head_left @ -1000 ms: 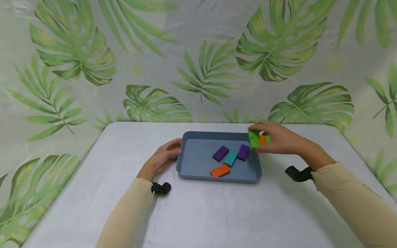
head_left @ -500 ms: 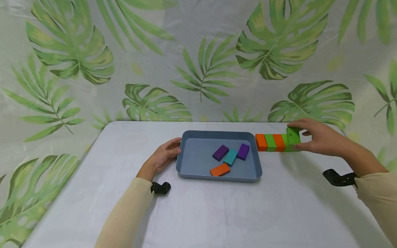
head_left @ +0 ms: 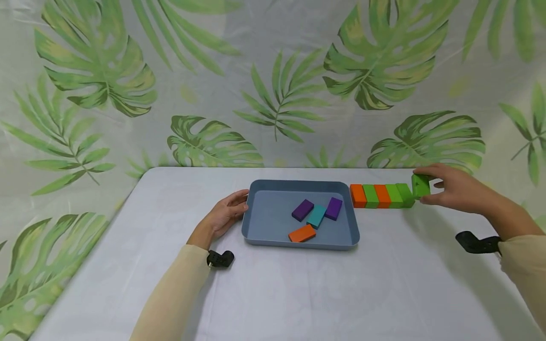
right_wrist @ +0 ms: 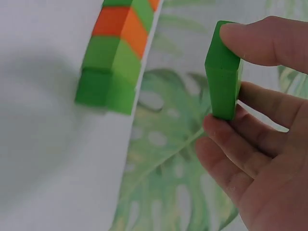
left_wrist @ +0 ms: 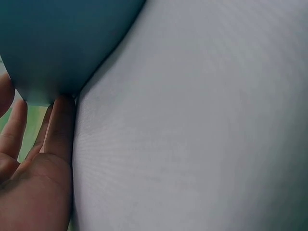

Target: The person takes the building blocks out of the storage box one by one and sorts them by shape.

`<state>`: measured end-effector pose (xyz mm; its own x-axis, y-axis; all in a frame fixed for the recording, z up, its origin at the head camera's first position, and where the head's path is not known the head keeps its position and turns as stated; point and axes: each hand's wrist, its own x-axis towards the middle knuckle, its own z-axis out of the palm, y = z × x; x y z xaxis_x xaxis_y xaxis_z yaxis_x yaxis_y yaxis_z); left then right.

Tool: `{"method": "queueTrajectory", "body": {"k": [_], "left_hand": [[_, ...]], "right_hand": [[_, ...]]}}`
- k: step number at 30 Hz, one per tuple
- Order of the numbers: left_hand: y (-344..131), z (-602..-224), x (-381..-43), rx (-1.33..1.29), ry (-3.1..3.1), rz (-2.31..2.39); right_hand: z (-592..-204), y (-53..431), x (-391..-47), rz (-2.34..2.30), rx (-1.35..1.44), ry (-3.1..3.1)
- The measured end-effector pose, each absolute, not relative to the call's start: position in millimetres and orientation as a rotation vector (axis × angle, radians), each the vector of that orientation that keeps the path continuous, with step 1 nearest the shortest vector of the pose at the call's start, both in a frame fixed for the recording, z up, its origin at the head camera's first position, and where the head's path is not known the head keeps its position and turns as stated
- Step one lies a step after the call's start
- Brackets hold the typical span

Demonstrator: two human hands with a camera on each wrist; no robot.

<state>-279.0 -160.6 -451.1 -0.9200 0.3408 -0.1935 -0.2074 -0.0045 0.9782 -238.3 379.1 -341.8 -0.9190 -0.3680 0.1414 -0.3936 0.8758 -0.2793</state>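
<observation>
at the right of the frame, the right hand [head_left: 454,187] pinches a green block [head_left: 421,186] between thumb and fingertips, just past the right end of a row of blocks [head_left: 382,196]. the row runs orange, green, orange, green, green across the bench [head_left: 298,293], starting just beside the tray [head_left: 266,213] at its upper right corner; whether the first orange one touches the tray, i cannot tell. the right wrist view shows a gap between the pinched block and the row's last green block [right_wrist: 106,91].

at centre left, the left hand [head_left: 223,215] has its fingers loosely extended against the tray's left side, touching it rather than clasping it. in the tray, right of its middle, lie a dark purple block [head_left: 303,210], a teal block [head_left: 316,216], a brighter purple block [head_left: 333,209] and, lower down, a loose orange block [head_left: 302,233].

the step in hand looks like handling one block at the row's end, either adding it or taking it off; a single moment cannot settle which. if adding, the next move calls for squaring it to the last face and letting go gently; if removing, for lifting it clear without nudging its neighbours.
</observation>
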Motion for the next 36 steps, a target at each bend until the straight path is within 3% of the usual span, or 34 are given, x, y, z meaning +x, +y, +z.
{"method": "queueTrajectory", "body": {"k": [10, 36], "left_hand": [[-161, -450, -278, 0.144, 1.907, 1.971], [-163, -450, -279, 0.156, 1.896, 1.973]], "right_hand": [[-356, 410, -247, 0.570, 0.458, -3.069], [-378, 421, -260, 0.540, 0.312, -3.241]]}}
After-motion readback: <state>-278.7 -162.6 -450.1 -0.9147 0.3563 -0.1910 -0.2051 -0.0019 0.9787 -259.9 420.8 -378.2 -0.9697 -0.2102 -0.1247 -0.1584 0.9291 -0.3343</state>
